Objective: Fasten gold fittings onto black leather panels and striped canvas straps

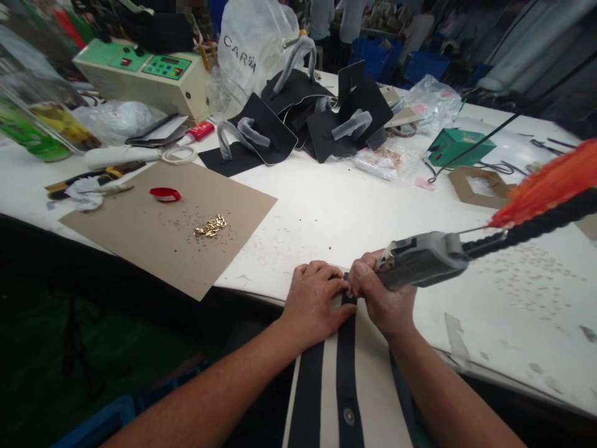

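Observation:
A cream panel [374, 373] with black stripes runs from the table's front edge down toward me, perhaps part of a bag. Along its middle lies a black strap [346, 361] bearing a round metal fitting [349, 416] low down and another near my fingers. My left hand [314, 302] presses the strap's upper end, thumb and forefinger closed around the upper fitting. In my right hand [385, 298] is a grey electric screwdriver [422, 258], its nose pointing left at the same spot. Its tip is hidden behind my fingers. A black coiled cord [532, 225] and orange cloth trail from its rear.
Gold metal hardware [211, 226] and a red ring-shaped item [165, 195] lie on a brown board [224, 249]. Black pieces with wrapped handles [275, 124] are piled behind. A beige machine [153, 81], a green box [461, 147] and scattered small bits [532, 277] share the white table.

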Tool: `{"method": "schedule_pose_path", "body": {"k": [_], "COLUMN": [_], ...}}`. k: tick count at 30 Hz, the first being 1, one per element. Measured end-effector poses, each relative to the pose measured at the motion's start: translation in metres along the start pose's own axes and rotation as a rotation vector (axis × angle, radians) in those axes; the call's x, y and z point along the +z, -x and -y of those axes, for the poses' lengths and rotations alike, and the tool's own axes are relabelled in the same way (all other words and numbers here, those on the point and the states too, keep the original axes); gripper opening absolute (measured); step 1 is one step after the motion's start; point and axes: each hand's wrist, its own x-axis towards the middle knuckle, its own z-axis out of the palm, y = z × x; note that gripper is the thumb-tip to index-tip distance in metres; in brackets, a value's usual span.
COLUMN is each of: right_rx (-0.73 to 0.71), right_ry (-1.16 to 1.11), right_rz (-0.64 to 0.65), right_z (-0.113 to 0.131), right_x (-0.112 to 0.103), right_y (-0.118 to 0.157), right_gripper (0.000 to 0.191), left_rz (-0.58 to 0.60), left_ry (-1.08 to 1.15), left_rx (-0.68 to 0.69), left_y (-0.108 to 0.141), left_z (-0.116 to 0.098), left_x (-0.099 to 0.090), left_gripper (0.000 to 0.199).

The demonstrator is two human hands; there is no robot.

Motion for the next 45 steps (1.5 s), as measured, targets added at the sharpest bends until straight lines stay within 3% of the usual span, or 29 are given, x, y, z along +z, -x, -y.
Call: {"method": "schedule_pose_path", "body": {"k": [5, 9, 13, 16, 19, 22, 27, 30, 32, 34, 38, 41, 43, 45], "right_rx": [0.034, 0.106, 0.135, 0.145, 0.228, 0.331, 0.369, 0.211, -0.009, -0.204, -0.448, -0.591, -0.561, -0.362], "right_ry": [0.039, 0.067, -0.071, -0.038, 0.233, 0.501, 0.738, 0.941, 1.053, 1.108, 1.068, 0.839, 0.568, 0.332], "right_rz": [-0.038, 0.001, -0.047, -0.211, -0.291, -0.223, -0.138, -0.274, -0.433, -0.471, -0.146, -0.016, 0.032, -0.002], "right_z": [0.003, 0.009, 0.035, 0.063, 0.077, 0.064, 0.036, 0.037, 0.039, 0.035, 0.013, 0.010, 0.024, 0.049], "right_x": [0.003, 0.006, 0.000, -0.022, -0.056, -0.089, -0.116, -0.120, -0.116, -0.106, -0.080, -0.065, -0.060, -0.058], "right_y": [0.001, -0.006, -0.017, -0.010, 0.017, 0.054, 0.099, 0.117, 0.132, 0.149, 0.170, 0.159, 0.145, 0.129], "right_gripper": [0.031, 0.033, 0.046, 0.063, 0.068, 0.056, 0.065, 0.070, 0.071, 0.065, 0.043, 0.018, 0.012, 0.021], "left_rz": [-0.031, -0.017, 0.004, 0.000, -0.004, -0.015, -0.035, -0.053, -0.072, -0.081, -0.049, -0.022, -0.012, -0.014], "left_ry": [-0.001, -0.047, -0.064, -0.074, -0.099, -0.127, -0.165, -0.179, -0.169, -0.142, 0.021, 0.234, 0.330, 0.419], "left_rx": [0.017, 0.016, 0.024, 0.025, 0.030, 0.060, 0.168, 0.225, 0.235, 0.227, 0.122, -0.028, -0.120, -0.194], "left_y": [-0.001, -0.003, -0.006, -0.006, -0.005, -0.006, -0.010, -0.015, -0.018, -0.018, -0.012, -0.009, -0.006, 0.000], "left_z": [0.000, -0.002, -0.005, -0.007, -0.007, -0.006, 0.002, 0.011, 0.014, 0.012, -0.003, -0.012, -0.015, -0.019], "left_x": [0.001, 0.000, -0.001, -0.002, -0.002, 0.000, 0.005, 0.010, 0.012, 0.011, 0.003, -0.006, -0.014, -0.024], "left_gripper": [0.026, 0.026, 0.029, 0.032, 0.032, 0.031, 0.029, 0.033, 0.035, 0.035, 0.035, 0.036, 0.040, 0.055]}}
